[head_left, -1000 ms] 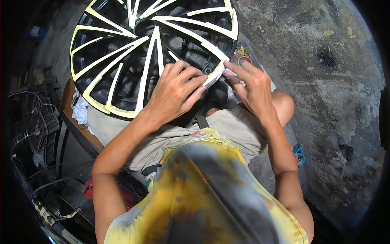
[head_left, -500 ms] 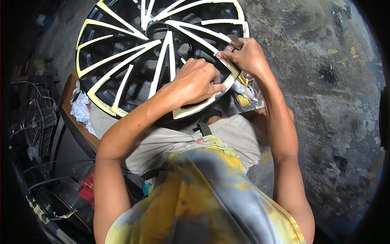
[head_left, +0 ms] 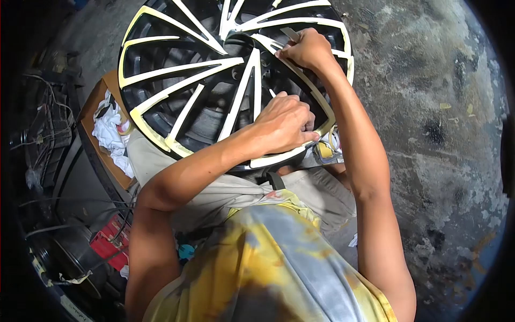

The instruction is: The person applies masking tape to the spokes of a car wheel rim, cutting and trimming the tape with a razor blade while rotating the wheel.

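A black multi-spoke car wheel (head_left: 206,115) lies face up in front of my lap, with pale yellow masking tape (head_left: 177,72) along its spoke faces and outer edge. My left hand (head_left: 284,122) rests on the near right part of the wheel, fingers curled inward over a spoke gap and thumb against the taped edge. Higher up, my right hand (head_left: 310,49) pinches a small flat grey strip (head_left: 291,34) over a spoke right of the hub. Whether the strip is a blade or folded sheet, I cannot make out. My left fingertips are partly hidden.
A cardboard box (head_left: 110,86) with white rags (head_left: 110,131) stands left of the wheel. Below it are a red object (head_left: 111,241), cables and dark parts. Beside the wheel's right edge sits a clear container with tape rolls (head_left: 327,150). Stained concrete floor (head_left: 429,134) spreads to the right.
The wheel appears shifted to the right in view. My right hand has moved up along the spoke toward the hub, still with the strip. My left hand stays on the wheel's near edge.
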A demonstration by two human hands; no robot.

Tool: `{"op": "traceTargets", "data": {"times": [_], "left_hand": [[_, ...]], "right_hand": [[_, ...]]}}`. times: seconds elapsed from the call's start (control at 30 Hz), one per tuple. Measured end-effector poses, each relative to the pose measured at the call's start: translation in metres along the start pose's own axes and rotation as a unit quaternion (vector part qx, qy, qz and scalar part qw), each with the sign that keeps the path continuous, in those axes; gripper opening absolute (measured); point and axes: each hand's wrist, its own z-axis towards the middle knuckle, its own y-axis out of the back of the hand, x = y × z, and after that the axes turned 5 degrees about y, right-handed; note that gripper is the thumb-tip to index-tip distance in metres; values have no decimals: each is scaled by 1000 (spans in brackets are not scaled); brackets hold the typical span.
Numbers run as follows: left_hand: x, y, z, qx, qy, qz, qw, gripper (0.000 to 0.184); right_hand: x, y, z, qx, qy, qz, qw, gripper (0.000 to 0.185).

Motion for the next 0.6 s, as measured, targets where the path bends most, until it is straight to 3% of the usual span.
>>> {"op": "traceTargets", "data": {"times": [0.1, 0.4, 0.6], "left_hand": [[5, -6, -1, -37, -26, -5, 999, 37], [5, -8, 2, -43, -17, 11, 999, 39], [3, -6, 1, -34, -12, 20, 999, 38]], "right_hand": [[10, -18, 27, -67, 9, -45, 997, 47], [54, -26, 40, -69, 5, -73, 995, 64], [43, -30, 51, -93, 21, -35, 995, 60]]}}
